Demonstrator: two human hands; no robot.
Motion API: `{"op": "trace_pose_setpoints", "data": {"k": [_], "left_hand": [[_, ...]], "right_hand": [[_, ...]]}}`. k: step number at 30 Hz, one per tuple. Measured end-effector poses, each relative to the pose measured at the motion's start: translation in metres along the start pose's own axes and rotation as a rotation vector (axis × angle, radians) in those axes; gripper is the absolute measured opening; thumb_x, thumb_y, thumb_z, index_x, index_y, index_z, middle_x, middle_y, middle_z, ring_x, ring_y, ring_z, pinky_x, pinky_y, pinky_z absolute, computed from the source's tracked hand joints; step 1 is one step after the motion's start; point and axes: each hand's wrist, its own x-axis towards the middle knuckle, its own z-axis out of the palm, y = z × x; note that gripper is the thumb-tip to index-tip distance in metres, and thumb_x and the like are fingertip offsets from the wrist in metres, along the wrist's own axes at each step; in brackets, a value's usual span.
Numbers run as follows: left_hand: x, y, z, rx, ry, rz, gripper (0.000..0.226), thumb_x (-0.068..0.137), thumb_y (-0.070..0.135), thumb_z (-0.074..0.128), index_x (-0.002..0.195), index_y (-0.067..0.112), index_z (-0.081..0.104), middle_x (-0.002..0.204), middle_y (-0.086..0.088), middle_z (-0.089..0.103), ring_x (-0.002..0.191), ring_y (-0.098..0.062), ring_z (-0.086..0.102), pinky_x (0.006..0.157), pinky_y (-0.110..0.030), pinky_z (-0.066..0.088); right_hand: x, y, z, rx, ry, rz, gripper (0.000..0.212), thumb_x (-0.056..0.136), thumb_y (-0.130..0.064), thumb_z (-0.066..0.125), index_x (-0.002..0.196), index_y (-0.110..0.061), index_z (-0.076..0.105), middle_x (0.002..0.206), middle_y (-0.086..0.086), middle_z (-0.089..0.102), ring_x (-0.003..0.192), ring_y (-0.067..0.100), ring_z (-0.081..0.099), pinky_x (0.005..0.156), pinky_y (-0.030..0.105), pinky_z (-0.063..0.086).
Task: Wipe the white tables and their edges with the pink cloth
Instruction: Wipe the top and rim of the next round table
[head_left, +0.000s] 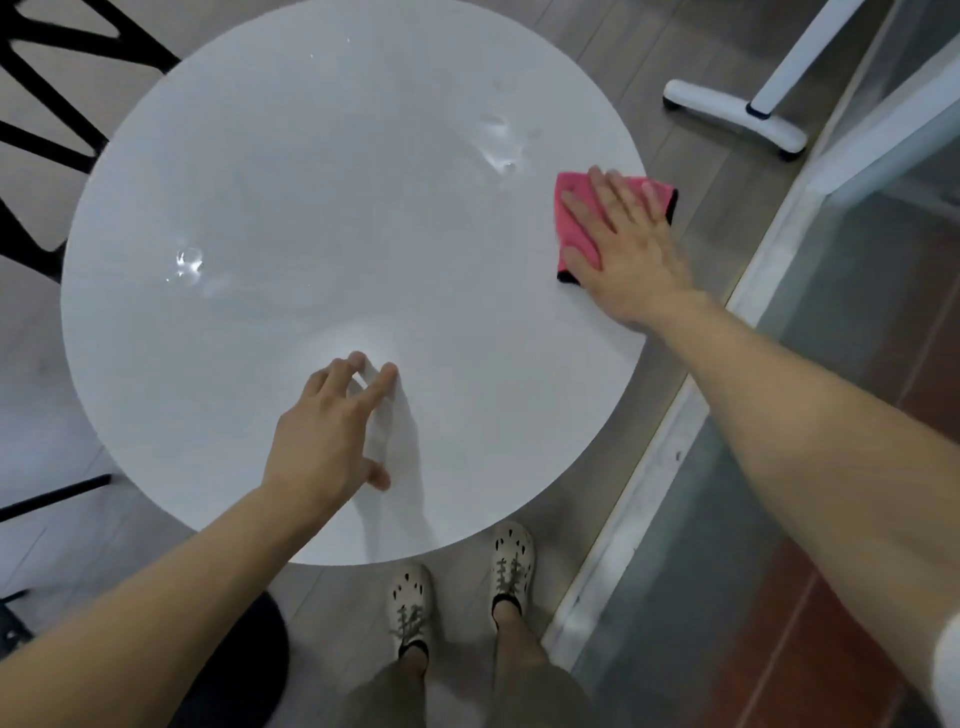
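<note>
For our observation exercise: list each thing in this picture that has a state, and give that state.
Round white table: glossy, wet smears in two places.
Pink cloth with black edging: lying flat over the table's right edge.
Right hand: open, pressing the cloth.
Left hand: open, fingertips on the table.

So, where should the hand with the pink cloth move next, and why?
Probably slide the pink cloth, pressed under the flat right hand at the rim of the white table, toward the wet smear just beyond it; that patch looks unwiped.
</note>
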Motion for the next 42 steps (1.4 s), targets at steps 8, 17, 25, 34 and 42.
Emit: {"op": "trace_pose_setpoints", "data": {"k": [8, 17, 25, 34, 42], "left_hand": [[-0.001, -0.004, -0.003, 0.003, -0.001, 0.028, 0.134, 0.056, 0.051, 0.104, 0.167, 0.04, 0.029, 0.168, 0.002, 0.028, 0.149, -0.026, 0.034, 0.097, -0.046, 0.057], [-0.017, -0.034, 0.005, -0.134, 0.054, 0.122, 0.112, 0.07, 0.057, 0.095, 0.163, 0.032, 0.038, 0.168, -0.001, 0.032, 0.151, -0.026, 0.038, 0.116, -0.044, 0.042], [-0.079, -0.151, 0.019, -0.211, 0.131, -0.192, 0.105, 0.075, 0.043, 0.097, 0.162, 0.024, 0.044, 0.169, -0.006, 0.038, 0.154, -0.03, 0.036, 0.123, -0.05, 0.038], [-0.053, -0.102, 0.012, -0.317, 0.133, -0.06, 0.101, 0.079, 0.048, 0.093, 0.163, 0.026, 0.042, 0.168, -0.002, 0.039, 0.154, -0.027, 0.036, 0.121, -0.046, 0.039], [-0.008, -0.063, 0.016, -0.161, 0.196, 0.053, 0.092, 0.072, 0.035, 0.1, 0.152, 0.023, 0.057, 0.151, -0.004, 0.056, 0.139, -0.031, 0.053, 0.107, -0.046, 0.047]], "right_hand": [[-0.107, -0.169, 0.031, 0.054, 0.005, -0.271, 0.067, 0.112, -0.046, 0.036, 0.172, -0.02, 0.023, 0.18, 0.011, 0.012, 0.168, 0.029, 0.007, 0.134, 0.058, 0.008], [-0.099, -0.093, 0.022, -0.054, 0.043, 0.257, 0.069, 0.111, -0.055, 0.018, 0.174, -0.026, 0.01, 0.181, 0.011, 0.004, 0.168, 0.028, 0.002, 0.134, 0.057, 0.004], [-0.08, -0.375, 0.059, 0.108, 0.011, -0.272, 0.066, 0.111, -0.048, 0.032, 0.17, -0.02, 0.03, 0.18, 0.012, 0.016, 0.167, 0.03, 0.008, 0.133, 0.058, 0.006], [-0.076, -0.143, 0.018, -0.021, -0.058, -0.053, 0.069, 0.111, -0.063, 0.02, 0.173, -0.036, 0.008, 0.182, -0.003, -0.001, 0.167, 0.015, -0.006, 0.135, 0.052, 0.004], [-0.033, -0.22, 0.041, 0.054, 0.062, -0.056, 0.067, 0.11, -0.044, 0.031, 0.171, -0.017, 0.026, 0.178, 0.015, 0.022, 0.166, 0.034, 0.016, 0.131, 0.064, 0.013]]}}
